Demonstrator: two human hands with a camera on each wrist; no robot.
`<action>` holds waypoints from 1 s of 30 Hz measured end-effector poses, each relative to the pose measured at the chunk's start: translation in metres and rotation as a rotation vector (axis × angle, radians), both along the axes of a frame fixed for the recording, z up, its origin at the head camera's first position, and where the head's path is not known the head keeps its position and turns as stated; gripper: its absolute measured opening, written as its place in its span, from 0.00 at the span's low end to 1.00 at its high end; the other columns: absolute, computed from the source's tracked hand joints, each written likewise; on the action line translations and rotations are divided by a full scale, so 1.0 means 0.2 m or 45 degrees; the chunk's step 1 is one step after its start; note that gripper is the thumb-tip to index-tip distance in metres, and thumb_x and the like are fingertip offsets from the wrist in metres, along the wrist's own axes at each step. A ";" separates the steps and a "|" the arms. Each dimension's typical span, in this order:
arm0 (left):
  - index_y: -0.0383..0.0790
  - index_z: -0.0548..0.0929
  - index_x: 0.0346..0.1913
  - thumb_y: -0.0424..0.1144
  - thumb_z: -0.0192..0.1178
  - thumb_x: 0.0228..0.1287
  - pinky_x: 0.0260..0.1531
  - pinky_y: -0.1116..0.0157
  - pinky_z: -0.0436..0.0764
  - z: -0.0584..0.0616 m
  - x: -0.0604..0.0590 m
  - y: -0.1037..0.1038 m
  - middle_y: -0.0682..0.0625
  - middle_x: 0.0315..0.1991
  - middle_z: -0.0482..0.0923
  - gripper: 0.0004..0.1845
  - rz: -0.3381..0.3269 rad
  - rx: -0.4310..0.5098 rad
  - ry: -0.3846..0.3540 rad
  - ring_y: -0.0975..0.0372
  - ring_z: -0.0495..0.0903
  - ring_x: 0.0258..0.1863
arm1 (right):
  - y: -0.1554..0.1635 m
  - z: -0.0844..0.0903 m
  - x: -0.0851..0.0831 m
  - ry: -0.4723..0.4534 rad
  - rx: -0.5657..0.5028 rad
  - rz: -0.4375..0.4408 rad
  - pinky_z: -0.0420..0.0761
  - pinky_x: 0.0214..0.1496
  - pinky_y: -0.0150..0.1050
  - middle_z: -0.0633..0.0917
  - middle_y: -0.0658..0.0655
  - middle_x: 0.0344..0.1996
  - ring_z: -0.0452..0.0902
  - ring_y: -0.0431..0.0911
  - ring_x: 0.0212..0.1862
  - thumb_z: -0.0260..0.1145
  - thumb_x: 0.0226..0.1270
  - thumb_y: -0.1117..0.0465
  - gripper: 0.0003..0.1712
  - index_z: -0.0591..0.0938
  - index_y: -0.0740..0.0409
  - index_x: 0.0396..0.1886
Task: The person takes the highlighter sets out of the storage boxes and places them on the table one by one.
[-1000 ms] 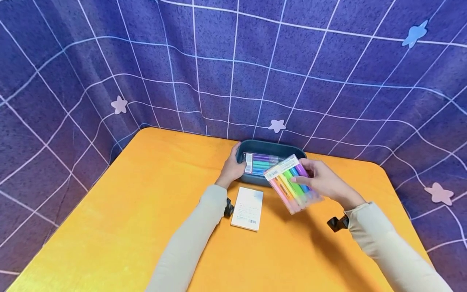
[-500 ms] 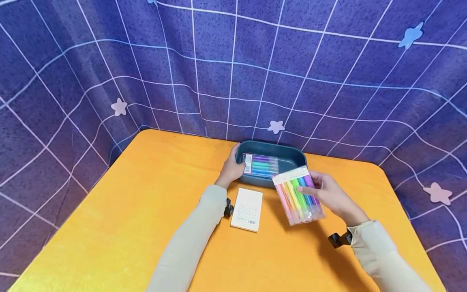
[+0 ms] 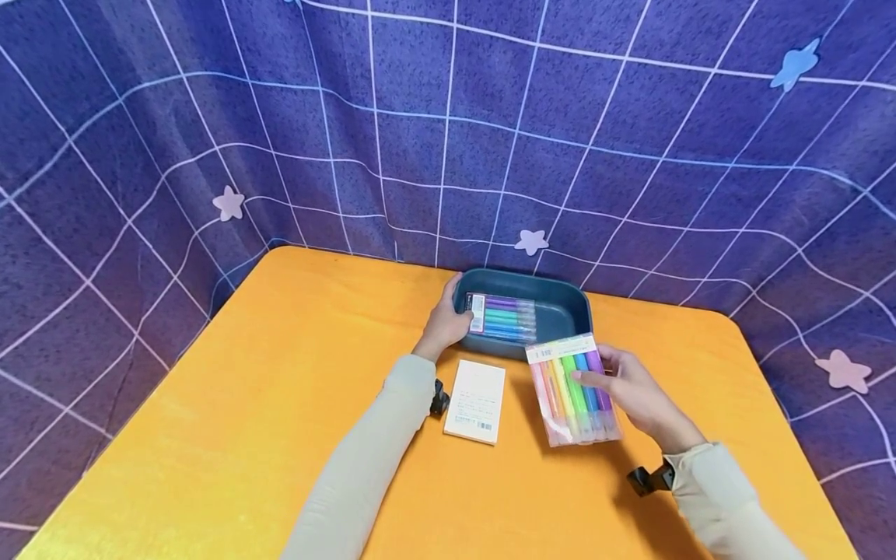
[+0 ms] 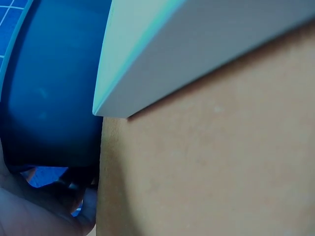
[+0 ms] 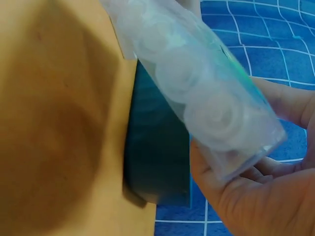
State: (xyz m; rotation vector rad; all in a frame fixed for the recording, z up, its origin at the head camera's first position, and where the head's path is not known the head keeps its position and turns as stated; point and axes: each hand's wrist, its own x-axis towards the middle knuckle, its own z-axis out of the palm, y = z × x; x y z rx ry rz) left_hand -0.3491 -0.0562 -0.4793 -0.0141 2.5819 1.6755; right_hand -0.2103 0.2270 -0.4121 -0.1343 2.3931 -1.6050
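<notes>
**Orange table, two packs of pens and a dark tray**

Orange cloth covers the table [image 3: 266, 404], and nearest the person, between the two sleeves, lies a small white notepad [image 3: 476, 400], flat and untouched, just inside the left wrist.

To the right of the notepad, the right hand [image 3: 633, 393] holds a clear pack of coloured pens [image 3: 572, 389]. Its fingers curl over the pack's right edge and its thumb lies across the front, so the pack is pinched between them. The pack's white label end points away from the person, towards the tray, and its lower end sits close over the table; whether it touches the cloth cannot be told. From the right wrist, the round ends of the pens [image 5: 197, 93] show through the clear wrap, with the fingers [image 5: 246, 196] cupped beneath.

Beyond both hands stands a dark blue-green tray [image 3: 574, 307]. The left hand [image 3: 444, 323] grips its left wall, fingers wrapped round the rim. Inside the tray, just right of that hand, a second pack of pens [image 3: 502, 317] lies flat. The left wrist view shows the tray's outer wall [image 4: 54, 88] and the notepad's edge [image 4: 197, 54] close by.

Behind the table hangs a purple cloth [image 3: 448, 124] with a white grid and stars.
</notes>
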 end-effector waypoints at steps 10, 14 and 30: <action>0.67 0.50 0.79 0.36 0.54 0.71 0.73 0.40 0.64 0.00 0.00 0.00 0.45 0.80 0.58 0.41 -0.015 0.012 0.011 0.44 0.63 0.75 | 0.00 -0.05 0.03 -0.054 -0.052 -0.036 0.86 0.42 0.34 0.82 0.55 0.41 0.84 0.40 0.38 0.65 0.69 0.63 0.32 0.69 0.72 0.68; 0.64 0.49 0.80 0.35 0.54 0.71 0.72 0.40 0.64 0.00 0.00 0.00 0.45 0.80 0.57 0.41 -0.024 0.024 0.010 0.44 0.62 0.76 | 0.00 -0.07 0.03 -0.050 -0.070 -0.075 0.85 0.42 0.33 0.80 0.53 0.40 0.83 0.39 0.38 0.65 0.68 0.63 0.31 0.69 0.72 0.67; 0.67 0.48 0.80 0.36 0.54 0.71 0.71 0.41 0.66 -0.01 -0.01 0.00 0.44 0.80 0.58 0.42 -0.021 0.009 -0.006 0.45 0.64 0.75 | -0.01 -0.10 0.03 -0.142 -0.127 -0.111 0.86 0.44 0.33 0.84 0.51 0.41 0.85 0.39 0.38 0.63 0.70 0.62 0.33 0.66 0.70 0.70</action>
